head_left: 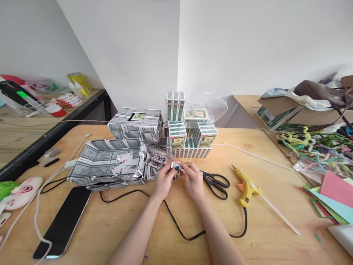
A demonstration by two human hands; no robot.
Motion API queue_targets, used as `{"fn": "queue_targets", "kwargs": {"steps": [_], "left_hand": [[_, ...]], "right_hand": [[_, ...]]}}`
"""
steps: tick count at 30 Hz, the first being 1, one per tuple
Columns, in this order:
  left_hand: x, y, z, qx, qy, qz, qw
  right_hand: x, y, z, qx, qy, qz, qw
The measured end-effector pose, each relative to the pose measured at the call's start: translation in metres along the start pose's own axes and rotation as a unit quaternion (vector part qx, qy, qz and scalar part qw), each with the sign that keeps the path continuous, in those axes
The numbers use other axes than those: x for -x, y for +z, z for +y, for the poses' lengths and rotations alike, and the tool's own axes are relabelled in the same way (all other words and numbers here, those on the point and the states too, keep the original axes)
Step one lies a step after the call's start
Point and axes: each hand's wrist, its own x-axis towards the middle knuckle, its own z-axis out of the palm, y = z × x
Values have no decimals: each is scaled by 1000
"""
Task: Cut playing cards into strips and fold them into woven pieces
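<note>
My left hand (164, 179) and my right hand (193, 179) meet over the middle of the wooden table (176, 228), fingers pinched together on a small folded playing card (175, 166). Loose playing cards (156, 160) lie just behind my left hand. To the left sits a tray built from card backs (109, 165) with a few face-up cards inside. Behind it stands a second box made of cards (136, 125). Black scissors (216, 182) lie right beside my right hand.
Stacked green card boxes (190, 138) stand at the back centre. A yellow glue gun (247, 186) with a black cord (176, 224) and glue sticks (280, 215) lie to the right. Coloured paper (335, 193) and pipe cleaners (317, 147) crowd the right edge. A phone (64, 222) lies left.
</note>
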Motion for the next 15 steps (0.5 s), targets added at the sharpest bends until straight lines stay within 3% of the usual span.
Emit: {"fn": "queue_targets", "kwargs": {"steps": [5, 15], "left_hand": [[1, 0, 1, -44, 32, 15, 998], [1, -1, -2, -20, 40, 41, 998]], "right_hand": [[-1, 1, -2, -9, 0, -2, 1000], [-2, 1, -8, -7, 7, 21, 1000]]}}
